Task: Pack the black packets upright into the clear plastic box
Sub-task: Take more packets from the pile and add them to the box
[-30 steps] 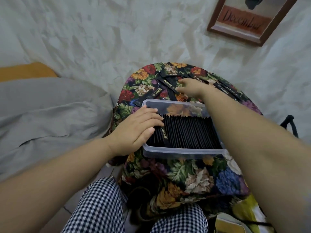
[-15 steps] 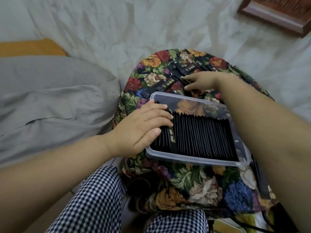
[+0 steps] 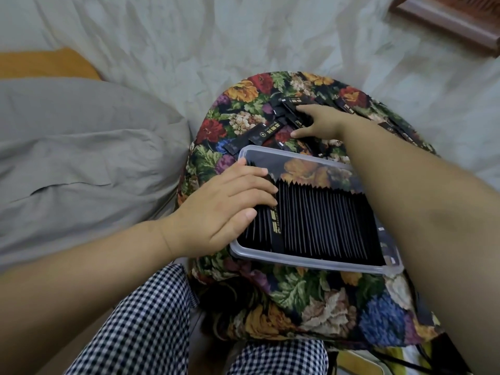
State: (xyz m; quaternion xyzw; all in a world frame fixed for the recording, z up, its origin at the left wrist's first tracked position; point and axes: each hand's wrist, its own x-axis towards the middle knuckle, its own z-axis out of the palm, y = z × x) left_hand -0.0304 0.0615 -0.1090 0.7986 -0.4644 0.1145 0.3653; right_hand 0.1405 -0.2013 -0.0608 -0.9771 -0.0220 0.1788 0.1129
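Left hand (image 3: 224,209): flat fingers bracing upright packets (image 3: 324,220) in the clear plastic box (image 3: 311,262).
Right hand (image 3: 322,123): fingers spread over loose packets (image 3: 259,133) beyond it, gripping nothing.
Risk: once released, the upright packets may topple.

Black packets (image 3: 319,220) with gold print; clear box (image 3: 311,262); cloth (image 3: 311,299) of red, orange and blue flowers on dark ground. Lower centre, trousers (image 3: 140,326) checked white and black, perhaps navy. Left, grey pillow (image 3: 81,158).

The box (image 3: 311,262) is set on the cushion (image 3: 311,299). Packets (image 3: 324,220) are stood in its 6 o'clock part. Loose packets (image 3: 259,135) are spread at its 12 o'clock; a pillow (image 3: 81,163) is laid at 9 o'clock.
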